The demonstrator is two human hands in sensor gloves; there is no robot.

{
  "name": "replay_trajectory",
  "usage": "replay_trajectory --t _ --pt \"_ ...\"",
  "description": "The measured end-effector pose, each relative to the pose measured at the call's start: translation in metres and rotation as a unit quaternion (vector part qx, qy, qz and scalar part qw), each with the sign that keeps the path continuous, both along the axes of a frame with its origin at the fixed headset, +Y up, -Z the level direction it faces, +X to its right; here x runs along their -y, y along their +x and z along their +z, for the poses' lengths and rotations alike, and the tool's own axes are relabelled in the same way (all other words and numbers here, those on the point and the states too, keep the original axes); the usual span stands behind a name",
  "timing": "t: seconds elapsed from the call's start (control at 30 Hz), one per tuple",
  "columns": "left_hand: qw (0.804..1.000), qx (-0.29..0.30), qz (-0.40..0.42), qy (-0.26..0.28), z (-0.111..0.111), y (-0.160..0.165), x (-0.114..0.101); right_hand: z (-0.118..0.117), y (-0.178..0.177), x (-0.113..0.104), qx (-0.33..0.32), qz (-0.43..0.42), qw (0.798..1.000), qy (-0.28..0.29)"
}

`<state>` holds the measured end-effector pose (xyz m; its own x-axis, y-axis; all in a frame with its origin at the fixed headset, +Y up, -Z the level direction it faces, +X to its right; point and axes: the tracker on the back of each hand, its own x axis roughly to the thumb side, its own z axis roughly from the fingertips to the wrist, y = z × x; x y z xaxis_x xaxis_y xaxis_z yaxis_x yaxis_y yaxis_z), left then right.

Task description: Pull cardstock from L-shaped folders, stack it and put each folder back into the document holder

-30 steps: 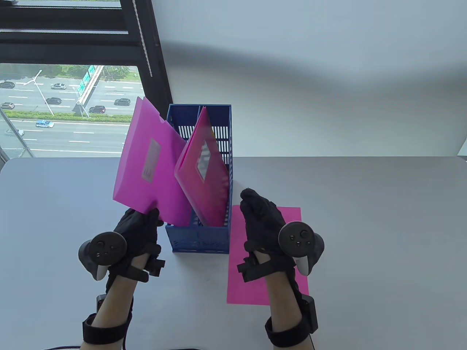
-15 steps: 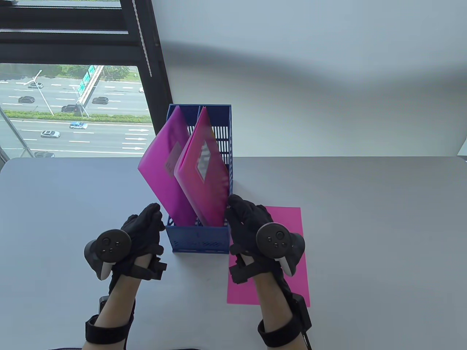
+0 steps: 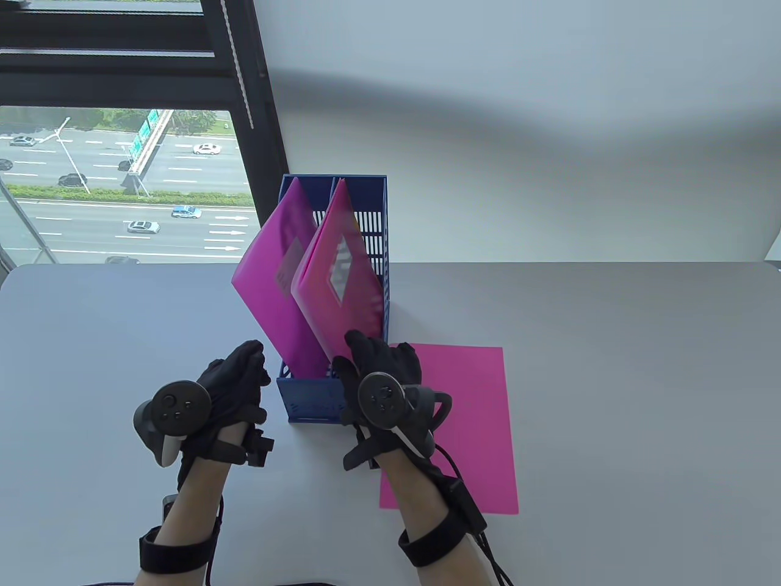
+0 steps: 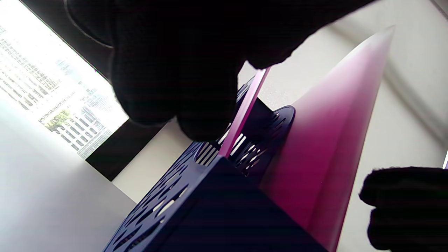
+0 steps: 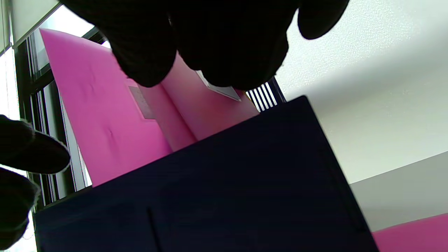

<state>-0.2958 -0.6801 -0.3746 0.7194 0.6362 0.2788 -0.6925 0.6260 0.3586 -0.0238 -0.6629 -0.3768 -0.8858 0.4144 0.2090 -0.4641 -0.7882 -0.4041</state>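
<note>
The right hand [image 3: 373, 372] is at the near end of the holder [image 3: 332, 400], fingers reaching onto the lower edge of the right folder [image 3: 341, 287]. The table view suggests a pinch on that edge, but the wrist view shows only dark fingertips in front of the folder, so whether the hand grasps it cannot be told. Judged from the task, this reach prepares the next withdrawal: the low corner is the accessible part of the folder, since the rest leans away toward the far end.

The left hand [image 3: 235, 381] is beside the holder's left wall, fingers loosely curled and holding nothing. The left folder [image 3: 274, 287] stands free in the left compartment, just beside this hand. The position lets the hand brace the holder if needed.

Both folders stand tilted in the holder, each in its own compartment, upper corners toward the far wall. The tilt results from the folders being taller than the holder walls.

One cardstock sheet [image 3: 476, 427] lies flat on the bench [image 3: 610, 397] to the right of the holder, partly under the right forearm. This is the stacking place, kept on the right hand's side for short transfers.
</note>
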Motion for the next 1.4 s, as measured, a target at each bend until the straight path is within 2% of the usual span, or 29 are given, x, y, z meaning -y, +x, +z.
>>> replay_trajectory --t 0.37,0.53,0.83,1.03,1.3,1.4 --pt "1.000 0.014 0.002 -0.003 -0.001 0.003 -0.001 -0.009 -0.012 0.007 0.041 0.088 0.995 0.012" --pt "1.000 0.019 0.005 -0.011 -0.001 0.002 0.000 -0.006 -0.009 0.009 0.058 0.089 0.994 0.035" --pt "1.000 0.019 0.016 -0.008 0.000 -0.001 -0.001 -0.005 -0.003 0.007 0.068 0.044 0.996 0.038" --pt "1.000 0.018 0.018 -0.003 0.001 -0.003 -0.003 -0.006 0.000 -0.002 0.086 0.051 0.994 0.052" --pt "1.000 0.022 0.020 -0.002 0.001 -0.003 -0.003 -0.012 0.007 0.008 0.084 0.053 0.995 0.033" --pt "1.000 0.022 0.020 0.000 0.001 -0.004 -0.003 -0.010 0.008 0.007 0.089 0.068 0.992 0.057"
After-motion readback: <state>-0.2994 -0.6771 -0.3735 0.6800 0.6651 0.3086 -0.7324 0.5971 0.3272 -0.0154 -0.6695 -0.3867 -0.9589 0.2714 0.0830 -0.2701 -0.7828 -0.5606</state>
